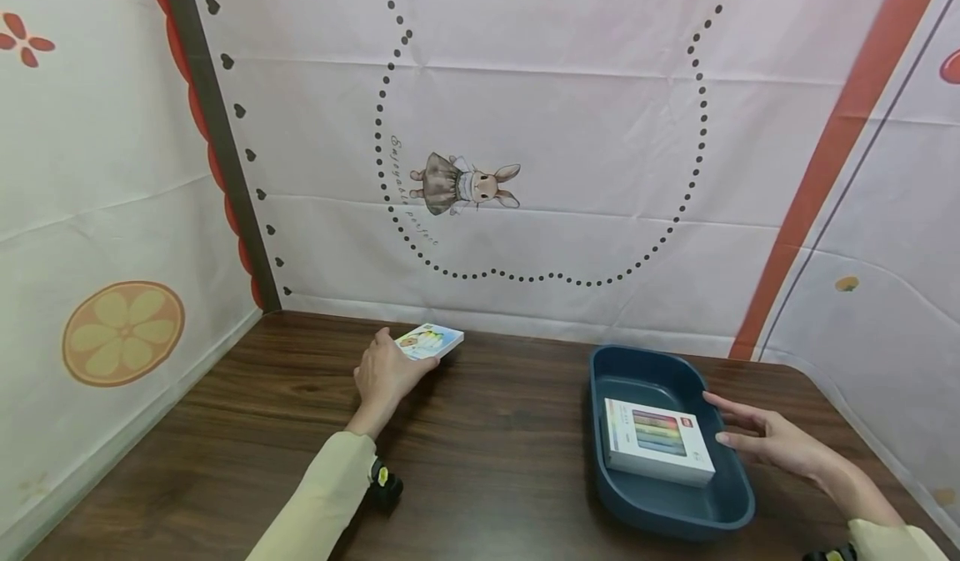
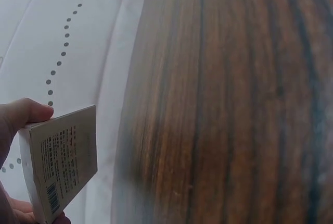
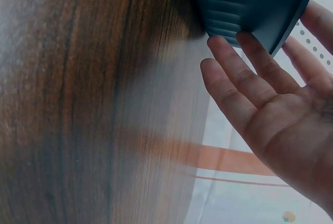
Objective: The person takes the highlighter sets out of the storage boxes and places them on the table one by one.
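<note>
Brown wood-grain bench (image 1: 510,461): left hand (image 1: 390,371) grips flat white box (image 1: 437,342), droppable if loosened; right hand (image 1: 783,440), fingers extended, touches rounded blue tub (image 1: 663,514).

A curtained, booth-like space stands before me: creased white fabric sheets (image 1: 585,169), printed with a sideways brown rabbit (image 1: 450,184) and a round orange fruit slice (image 1: 123,333), enclose three sides of a dark brown wood-grain table (image 1: 510,453). Home or studio, I cannot tell.
</note>
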The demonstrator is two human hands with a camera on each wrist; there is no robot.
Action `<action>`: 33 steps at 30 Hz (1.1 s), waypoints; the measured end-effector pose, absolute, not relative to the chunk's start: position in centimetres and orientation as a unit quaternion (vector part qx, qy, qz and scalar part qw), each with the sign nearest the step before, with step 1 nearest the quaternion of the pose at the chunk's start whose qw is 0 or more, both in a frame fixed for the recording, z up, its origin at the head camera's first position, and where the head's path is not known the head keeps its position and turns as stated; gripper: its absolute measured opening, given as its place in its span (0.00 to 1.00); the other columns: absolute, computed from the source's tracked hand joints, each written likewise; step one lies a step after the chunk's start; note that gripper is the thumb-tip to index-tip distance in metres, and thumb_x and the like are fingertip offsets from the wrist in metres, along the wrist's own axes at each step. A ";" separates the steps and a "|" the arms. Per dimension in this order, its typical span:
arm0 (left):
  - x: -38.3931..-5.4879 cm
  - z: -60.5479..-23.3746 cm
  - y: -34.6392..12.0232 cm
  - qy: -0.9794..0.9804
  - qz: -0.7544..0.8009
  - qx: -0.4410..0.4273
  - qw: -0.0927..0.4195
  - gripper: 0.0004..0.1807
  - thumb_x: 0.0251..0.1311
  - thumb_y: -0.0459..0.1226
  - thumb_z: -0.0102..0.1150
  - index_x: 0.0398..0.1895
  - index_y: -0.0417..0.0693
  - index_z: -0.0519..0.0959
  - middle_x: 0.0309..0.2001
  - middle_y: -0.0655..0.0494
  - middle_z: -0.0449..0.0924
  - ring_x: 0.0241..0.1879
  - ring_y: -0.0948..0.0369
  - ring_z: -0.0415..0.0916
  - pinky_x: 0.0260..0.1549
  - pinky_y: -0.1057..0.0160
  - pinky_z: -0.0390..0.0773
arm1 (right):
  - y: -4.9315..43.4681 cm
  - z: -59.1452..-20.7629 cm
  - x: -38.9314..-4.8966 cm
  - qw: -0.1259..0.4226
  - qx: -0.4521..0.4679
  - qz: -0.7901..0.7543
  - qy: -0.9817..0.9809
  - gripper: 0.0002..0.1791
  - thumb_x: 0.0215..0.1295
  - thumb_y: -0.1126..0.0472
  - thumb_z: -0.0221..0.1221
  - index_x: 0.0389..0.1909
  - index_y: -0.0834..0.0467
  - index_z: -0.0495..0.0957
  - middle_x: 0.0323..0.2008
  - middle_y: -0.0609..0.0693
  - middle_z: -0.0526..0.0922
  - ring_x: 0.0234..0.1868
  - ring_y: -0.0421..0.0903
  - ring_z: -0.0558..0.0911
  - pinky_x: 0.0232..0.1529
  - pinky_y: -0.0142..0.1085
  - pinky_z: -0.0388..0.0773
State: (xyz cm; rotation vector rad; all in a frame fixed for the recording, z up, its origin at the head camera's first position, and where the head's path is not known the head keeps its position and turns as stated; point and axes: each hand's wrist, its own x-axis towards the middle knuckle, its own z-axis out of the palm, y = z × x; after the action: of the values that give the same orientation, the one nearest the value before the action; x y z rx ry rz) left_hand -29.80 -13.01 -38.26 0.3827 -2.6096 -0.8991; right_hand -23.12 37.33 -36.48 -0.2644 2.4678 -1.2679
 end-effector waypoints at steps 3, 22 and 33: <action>-29.9 -38.3 -13.0 -0.923 -0.316 0.137 0.174 0.54 0.30 0.58 0.67 0.59 0.35 0.60 0.47 0.38 0.73 0.46 0.45 0.71 0.42 0.44 0.65 | 37.4 -36.5 -23.1 0.175 -0.095 -0.449 0.871 0.35 0.65 0.55 0.52 0.70 0.43 0.48 0.61 0.80 0.46 0.53 0.69 0.69 0.45 0.52 0.74; -30.2 -38.8 -13.5 -0.940 -0.276 0.141 0.146 0.55 0.33 0.58 0.68 0.60 0.31 0.58 0.47 0.35 0.72 0.47 0.42 0.70 0.42 0.42 0.66 | 37.4 -36.6 -23.1 0.178 -0.100 -0.452 0.868 0.35 0.65 0.56 0.52 0.70 0.45 0.48 0.61 0.81 0.46 0.53 0.69 0.69 0.44 0.52 0.74; -29.8 -39.1 -13.4 -0.960 -0.230 0.135 0.088 0.43 0.38 0.60 0.65 0.44 0.32 0.65 0.28 0.44 0.73 0.27 0.50 0.73 0.26 0.52 0.70 | 37.5 -36.6 -23.3 0.182 -0.106 -0.458 0.864 0.34 0.66 0.58 0.52 0.70 0.48 0.49 0.60 0.81 0.46 0.53 0.69 0.70 0.43 0.52 0.74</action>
State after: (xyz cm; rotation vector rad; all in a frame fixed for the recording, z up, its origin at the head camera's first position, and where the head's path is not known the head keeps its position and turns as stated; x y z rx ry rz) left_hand -29.83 -13.38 -39.07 0.4017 -2.8569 -0.6833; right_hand -23.33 37.47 -36.65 -0.3006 2.4384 -1.2932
